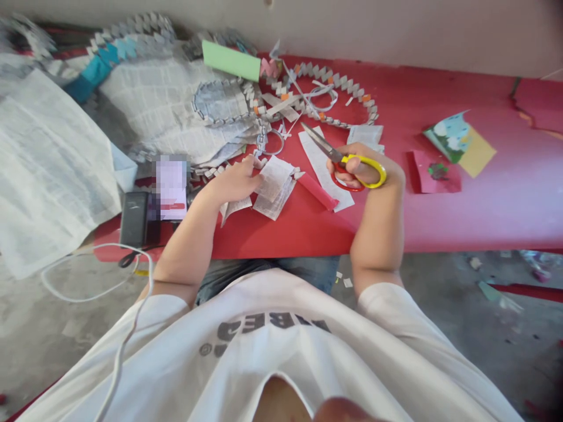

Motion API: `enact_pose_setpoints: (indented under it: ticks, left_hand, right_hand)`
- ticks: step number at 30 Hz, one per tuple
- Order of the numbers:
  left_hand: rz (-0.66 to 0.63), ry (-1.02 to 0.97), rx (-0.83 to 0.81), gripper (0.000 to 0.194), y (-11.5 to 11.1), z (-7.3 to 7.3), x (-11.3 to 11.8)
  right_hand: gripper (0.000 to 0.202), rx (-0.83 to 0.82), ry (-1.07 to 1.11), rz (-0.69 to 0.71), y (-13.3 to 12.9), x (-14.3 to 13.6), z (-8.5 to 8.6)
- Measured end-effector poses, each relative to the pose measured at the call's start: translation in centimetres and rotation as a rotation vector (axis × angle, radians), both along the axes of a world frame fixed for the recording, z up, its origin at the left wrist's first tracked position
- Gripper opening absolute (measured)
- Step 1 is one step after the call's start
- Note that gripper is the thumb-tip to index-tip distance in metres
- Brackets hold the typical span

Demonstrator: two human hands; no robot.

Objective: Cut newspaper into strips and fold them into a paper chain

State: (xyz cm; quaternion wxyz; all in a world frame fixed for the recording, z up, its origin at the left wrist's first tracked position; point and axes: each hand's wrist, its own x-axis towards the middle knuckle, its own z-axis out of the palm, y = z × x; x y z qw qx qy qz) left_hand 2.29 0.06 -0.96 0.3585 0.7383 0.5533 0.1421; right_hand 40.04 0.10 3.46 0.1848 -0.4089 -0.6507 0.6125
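Grasping scissors, your right hand sits right of newsprint slips; left hand at their left edge, finger grip unclear.

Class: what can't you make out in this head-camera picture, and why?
Head view:
Under the bare left hand: hidden by it.
Print on the pale rectangular paper pieces: blurred.
Content of the lit rectangular phone screen: pixelated.
Large grey newspaper sheet: cut by left edge.

Bright, diffuse light falls on my tabletop, paling into glare right of my right hand. Left of my left hand, the phone screen is pixelated; beyond it, newsprint blurs. Wide-angle distortion stretches the edges.
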Motion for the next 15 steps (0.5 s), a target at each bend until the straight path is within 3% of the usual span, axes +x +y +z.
enact_pose_setpoints:
  ticks: [2,6,8,10,15]
  left_hand:
    - [-0.045,0.021,-0.002,0.033,-0.1,0.5,-0.3]
    - [-0.182,0.009,-0.063,0.02,0.1,1.2,-0.9]
    - [-0.167,-0.006,-0.069,0.013,0.1,1.3,-0.8]
    - [-0.056,-0.096,-0.037,0.016,0.1,1.4,-0.4]
    - [0.463,-0.62,0.096,0.058,0.5,1.8,0.0]
  right_hand:
    - [0.073,0.04,0.027,-0.005,-0.1,-0.9,0.1]
    - [0.06,0.103,0.085,-0.15,-0.4,-3.4,0.4]
    - [0.057,0.124,0.088,-0.209,-0.6,-4.7,0.3]
    - [0.056,0.154,0.099,-0.252,-0.8,-6.1,0.0]
    - [0.07,0.141,0.121,-0.322,-1.8,-10.5,-1.1]
